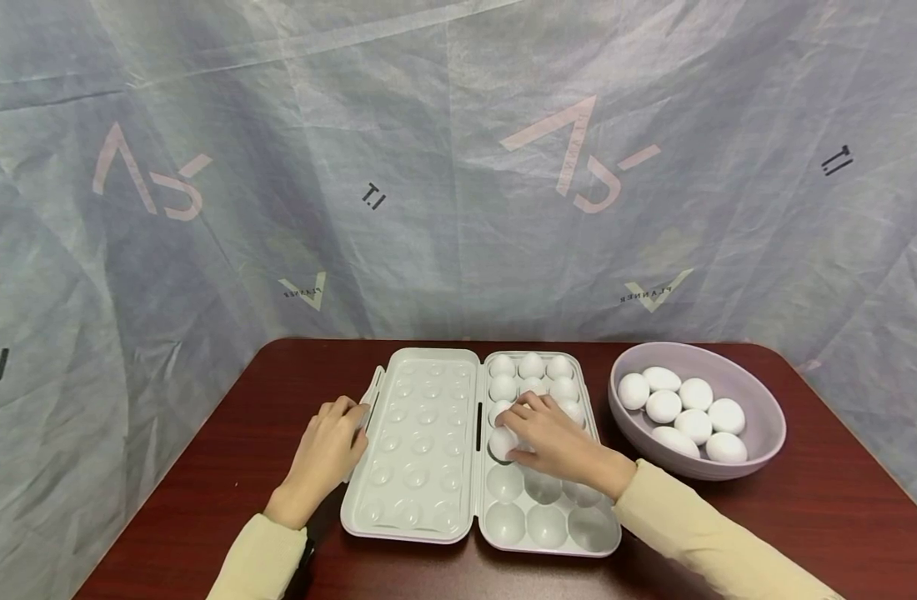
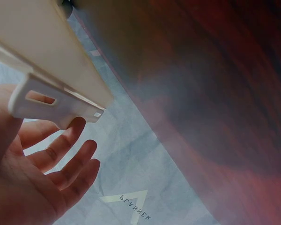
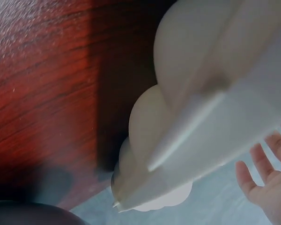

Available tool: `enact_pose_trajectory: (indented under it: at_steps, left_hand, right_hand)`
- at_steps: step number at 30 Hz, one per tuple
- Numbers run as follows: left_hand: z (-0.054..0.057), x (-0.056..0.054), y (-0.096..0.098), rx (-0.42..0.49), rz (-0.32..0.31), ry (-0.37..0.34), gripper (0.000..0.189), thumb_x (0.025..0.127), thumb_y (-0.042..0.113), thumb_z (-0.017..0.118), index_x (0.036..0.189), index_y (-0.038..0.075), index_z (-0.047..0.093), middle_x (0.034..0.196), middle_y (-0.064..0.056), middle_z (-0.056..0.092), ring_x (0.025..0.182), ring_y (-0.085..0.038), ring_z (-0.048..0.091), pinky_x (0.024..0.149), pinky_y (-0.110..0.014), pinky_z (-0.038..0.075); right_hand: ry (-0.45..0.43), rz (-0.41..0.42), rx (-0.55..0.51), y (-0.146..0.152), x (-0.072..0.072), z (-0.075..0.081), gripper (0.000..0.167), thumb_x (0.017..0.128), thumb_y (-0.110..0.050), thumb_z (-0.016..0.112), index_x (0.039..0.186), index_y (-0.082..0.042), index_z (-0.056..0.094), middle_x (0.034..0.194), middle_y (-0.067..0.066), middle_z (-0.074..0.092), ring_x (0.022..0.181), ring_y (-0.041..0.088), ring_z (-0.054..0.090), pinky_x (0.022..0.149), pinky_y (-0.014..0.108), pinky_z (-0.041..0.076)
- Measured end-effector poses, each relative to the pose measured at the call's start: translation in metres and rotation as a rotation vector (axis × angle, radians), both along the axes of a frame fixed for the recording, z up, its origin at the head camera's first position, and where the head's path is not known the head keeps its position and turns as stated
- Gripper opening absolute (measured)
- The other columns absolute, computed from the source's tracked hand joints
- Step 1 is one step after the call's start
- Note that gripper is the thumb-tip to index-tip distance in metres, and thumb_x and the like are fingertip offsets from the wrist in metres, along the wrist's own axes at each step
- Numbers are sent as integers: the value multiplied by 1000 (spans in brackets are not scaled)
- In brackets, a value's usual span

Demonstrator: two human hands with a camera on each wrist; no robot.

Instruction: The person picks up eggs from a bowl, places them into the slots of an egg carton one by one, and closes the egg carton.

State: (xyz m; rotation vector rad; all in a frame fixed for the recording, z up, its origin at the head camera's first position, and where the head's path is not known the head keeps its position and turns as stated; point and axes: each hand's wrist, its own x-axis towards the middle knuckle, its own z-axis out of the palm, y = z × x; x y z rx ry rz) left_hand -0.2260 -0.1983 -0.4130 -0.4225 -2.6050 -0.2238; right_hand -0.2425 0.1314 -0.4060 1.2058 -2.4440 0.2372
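Note:
An egg box with a latch stands unfolded on the table, its lid (image 1: 421,417) on the left and its cupped tray (image 1: 546,525) on the right. White eggs (image 1: 531,365) fill the far rows of the tray; some are partly behind my right hand (image 1: 556,437). That hand pinches an egg (image 1: 501,444) at a cup in the left column, thumb and fingertips around it. At the lid's left edge, my left hand (image 1: 327,450) holds the slotted latch flap (image 2: 51,103) between thumb and fingers. In the right wrist view, the tray's edge hides part of the right hand.
To the right of the tray stands a mauve bowl (image 1: 766,417) with several white eggs (image 1: 694,426) in it. All of it rests on a dark red wooden table (image 1: 226,450). A grey printed sheet (image 1: 428,250) hangs behind the table's far edge.

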Motion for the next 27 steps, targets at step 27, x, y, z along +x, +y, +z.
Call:
enact_pose_trajectory:
  at_steps: [27]
  left_hand:
    - [-1, 0, -1, 2, 2, -15, 33, 76, 6, 64, 108, 1, 66, 95, -11, 58, 88, -31, 55, 71, -43, 47]
  right_hand:
    - [35, -45, 16, -3, 0, -7, 37, 72, -37, 73, 99, -16, 60, 96, -3, 64, 95, 19, 51, 81, 38, 41]
